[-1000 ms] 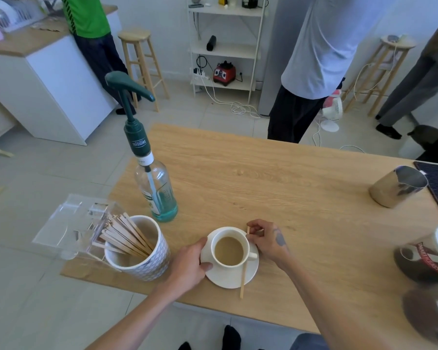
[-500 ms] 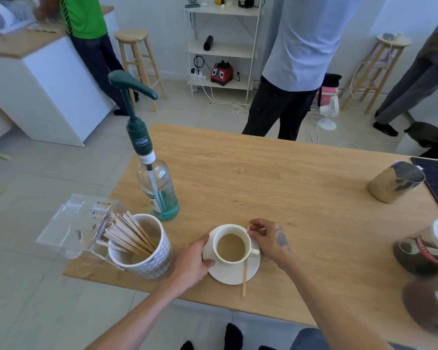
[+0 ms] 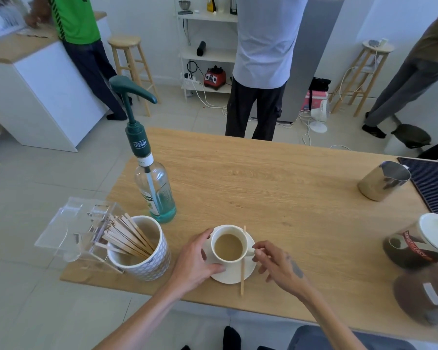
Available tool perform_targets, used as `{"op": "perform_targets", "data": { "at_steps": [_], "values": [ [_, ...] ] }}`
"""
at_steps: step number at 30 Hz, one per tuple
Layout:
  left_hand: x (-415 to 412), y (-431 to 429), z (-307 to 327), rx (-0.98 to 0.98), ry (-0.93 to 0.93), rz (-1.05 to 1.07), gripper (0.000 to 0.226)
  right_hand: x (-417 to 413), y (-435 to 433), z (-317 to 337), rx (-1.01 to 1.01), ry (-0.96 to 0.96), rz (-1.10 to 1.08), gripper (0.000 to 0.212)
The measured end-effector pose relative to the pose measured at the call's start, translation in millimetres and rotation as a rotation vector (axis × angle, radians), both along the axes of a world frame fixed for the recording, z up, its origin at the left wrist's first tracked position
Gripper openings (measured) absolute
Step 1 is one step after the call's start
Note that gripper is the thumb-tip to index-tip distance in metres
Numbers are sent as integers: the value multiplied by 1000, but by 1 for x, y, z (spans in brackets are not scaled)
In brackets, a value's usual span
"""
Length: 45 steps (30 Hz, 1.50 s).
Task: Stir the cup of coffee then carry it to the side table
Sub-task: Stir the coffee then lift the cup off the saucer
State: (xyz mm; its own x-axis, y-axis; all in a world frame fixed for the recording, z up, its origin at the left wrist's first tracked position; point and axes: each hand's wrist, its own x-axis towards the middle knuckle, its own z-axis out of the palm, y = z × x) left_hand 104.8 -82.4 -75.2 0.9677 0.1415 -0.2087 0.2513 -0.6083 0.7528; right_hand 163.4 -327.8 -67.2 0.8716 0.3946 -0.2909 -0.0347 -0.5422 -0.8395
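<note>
A white cup (image 3: 228,246) of milky coffee stands on a white saucer (image 3: 248,270) near the front edge of the wooden table (image 3: 276,193). A wooden stirrer (image 3: 242,276) lies across the saucer's right side, just right of the cup, with its lower end past the rim. My left hand (image 3: 194,261) grips the saucer's left edge, thumb on the far rim and fingers at the near rim. My right hand (image 3: 280,265) is to the right, its index finger and thumb pinching the cup's small handle, the other fingers loose.
Left of the saucer stand a patterned mug of wooden stirrers (image 3: 139,251), a clear plastic box (image 3: 71,228) and a pump bottle (image 3: 156,190). A steel jug (image 3: 383,180) and coffee jars (image 3: 420,243) are at the right. A person in a white shirt (image 3: 263,72) stands behind the table.
My right hand has left the stirrer's top end and drawn back to the cup's handle. The person in white has walked left behind the table. My left hand stays on the saucer.
</note>
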Motion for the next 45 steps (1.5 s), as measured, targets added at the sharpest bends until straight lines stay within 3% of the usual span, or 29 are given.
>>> {"op": "perform_targets", "data": {
  "at_steps": [9, 21, 31, 45],
  "values": [
    [3, -10, 2, -122, -40, -4, 93, 1, 11, 6, 17, 50, 45, 14],
    [6, -9, 10, -141, -76, 0, 83, 9, 15, 16, -38, 54, 118, 21],
    [26, 14, 86, -144, -180, 40, 81, 35, 33, 94, 108, 100, 152, 32],
    [33, 74, 205, -134, -282, 104, 83, 53, 102, 203, 210, -101, 155, 46]
  ]
}}
